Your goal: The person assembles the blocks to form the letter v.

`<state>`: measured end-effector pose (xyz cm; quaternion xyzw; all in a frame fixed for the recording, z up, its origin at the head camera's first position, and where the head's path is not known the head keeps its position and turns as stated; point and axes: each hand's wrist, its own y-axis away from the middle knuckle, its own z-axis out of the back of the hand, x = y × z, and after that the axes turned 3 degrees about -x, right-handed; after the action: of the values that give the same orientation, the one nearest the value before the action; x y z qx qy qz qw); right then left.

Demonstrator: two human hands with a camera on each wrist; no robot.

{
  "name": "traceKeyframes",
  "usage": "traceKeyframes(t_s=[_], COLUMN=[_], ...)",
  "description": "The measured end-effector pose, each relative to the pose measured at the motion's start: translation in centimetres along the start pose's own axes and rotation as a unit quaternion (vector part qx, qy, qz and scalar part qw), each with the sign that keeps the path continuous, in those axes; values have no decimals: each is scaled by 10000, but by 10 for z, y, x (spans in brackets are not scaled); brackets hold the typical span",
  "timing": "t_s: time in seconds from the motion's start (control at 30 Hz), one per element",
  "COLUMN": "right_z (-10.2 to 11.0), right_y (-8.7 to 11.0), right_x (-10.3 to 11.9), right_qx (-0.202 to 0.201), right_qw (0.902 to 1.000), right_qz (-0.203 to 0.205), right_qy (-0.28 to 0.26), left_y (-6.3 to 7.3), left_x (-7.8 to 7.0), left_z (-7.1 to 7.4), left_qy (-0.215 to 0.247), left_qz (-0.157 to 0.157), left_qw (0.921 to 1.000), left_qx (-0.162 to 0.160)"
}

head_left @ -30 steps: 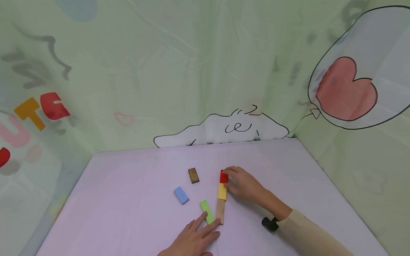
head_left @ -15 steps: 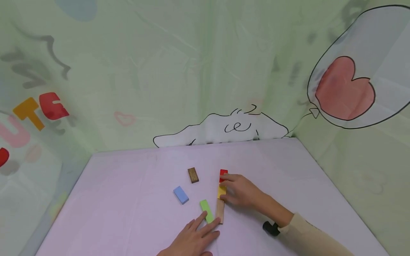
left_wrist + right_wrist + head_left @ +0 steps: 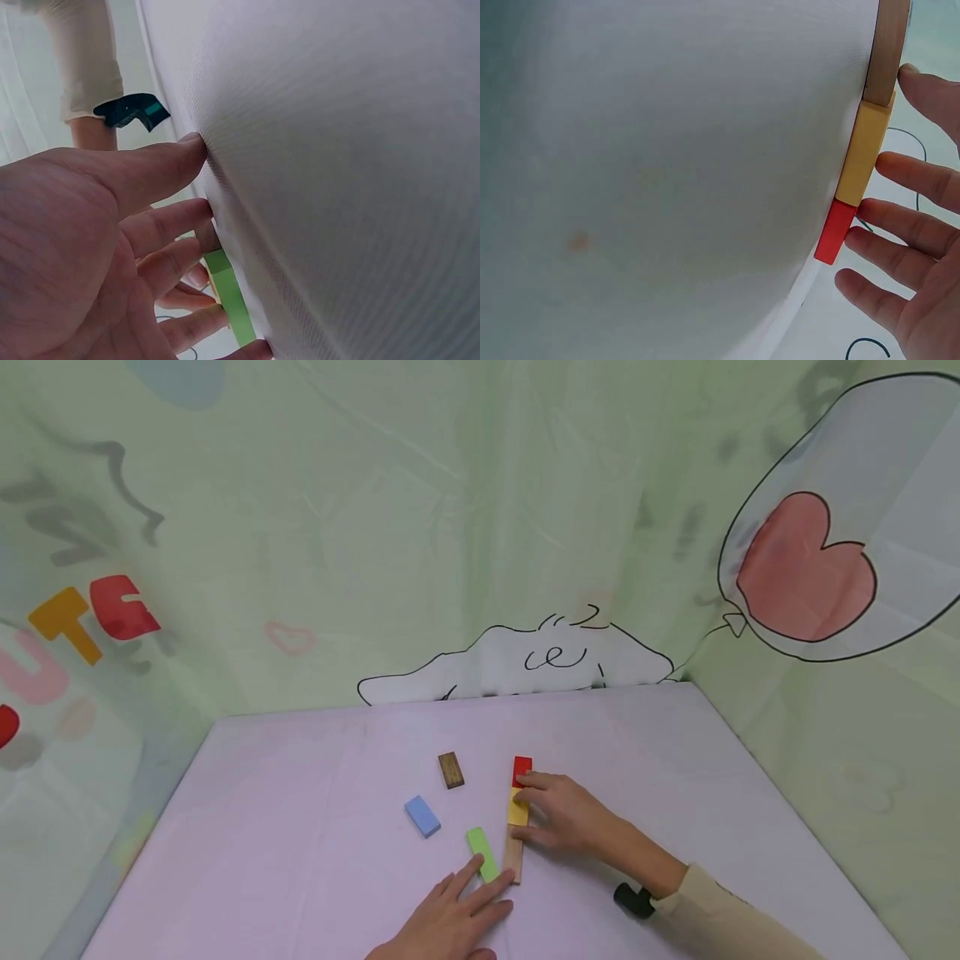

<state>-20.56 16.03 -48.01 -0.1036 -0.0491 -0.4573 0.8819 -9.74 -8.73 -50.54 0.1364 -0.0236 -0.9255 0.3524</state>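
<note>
At bottom centre, the left hand (image 3: 450, 914) lies palm down, fingers spread and gripping nothing, tips at the green block (image 3: 480, 845) and wood block (image 3: 513, 857). Right of centre, the right hand (image 3: 568, 814), fingers apart, holds nothing, tips along the wood block, yellow block (image 3: 517, 812) and red block (image 3: 521, 766), aligned end to end. The table (image 3: 300, 827) stretches wide both sides, its back edge well beyond the red block.

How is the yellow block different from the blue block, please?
The yellow block lies between a red block and a pale wooden block; the blue block lies apart, slanted. The right hand partly covers the yellow block; the blue block is untouched. Both lie on the table.
</note>
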Motion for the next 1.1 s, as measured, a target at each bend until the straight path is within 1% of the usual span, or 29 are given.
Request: traceKeyframes(t_s=[0.43,0.6,0.73,0.9,0.97,1.1], right_z=[-1,-1,-1,0,0,1], right_y=[-2,-3,-3,-2,-2,-2], right_x=[1,2,3,3,2,2], right_qx=[76,98,124,64,33,1], right_qw=[9999,9998,9997,9998,9998,9999], right_qz=[-131,-146,-205,-117,-55,0], right_qy=[-62,34,105,174,186,148], left_y=[0,-1,0,1,1,1], left_x=[-1,-2,-3,-6,-7,-8], left_z=[1,3,4,3,2,2], left_qy=[-108,-104,-233,-520,-650,-798], left_qz=[-17,35,12,-24,-75,-115], left_qw=[9999,9999,9997,9986,9977,9964], left_qx=[29,131,118,-24,-154,-263])
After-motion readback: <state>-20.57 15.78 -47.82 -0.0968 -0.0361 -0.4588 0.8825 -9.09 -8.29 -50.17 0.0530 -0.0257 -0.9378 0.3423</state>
